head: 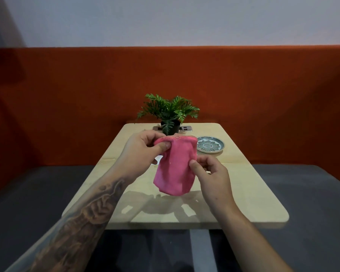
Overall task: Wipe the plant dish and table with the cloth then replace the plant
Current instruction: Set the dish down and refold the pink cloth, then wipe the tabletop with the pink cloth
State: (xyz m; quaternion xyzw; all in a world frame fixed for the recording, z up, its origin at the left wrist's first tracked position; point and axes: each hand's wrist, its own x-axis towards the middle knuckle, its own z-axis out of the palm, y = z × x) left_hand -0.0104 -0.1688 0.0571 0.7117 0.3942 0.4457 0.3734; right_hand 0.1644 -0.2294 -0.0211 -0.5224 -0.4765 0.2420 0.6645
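Observation:
A pink cloth hangs folded above the middle of the pale wooden table. My left hand pinches its upper left corner, and my right hand grips its right edge lower down. A green fern-like plant in a black pot stands on the table's far end, directly on the wood. To its right lies the patterned blue-green dish, with nothing in it.
A metal socket plate is set into the table behind the pot. An orange upholstered backrest runs behind the table. Dark grey bench seats flank it left and right.

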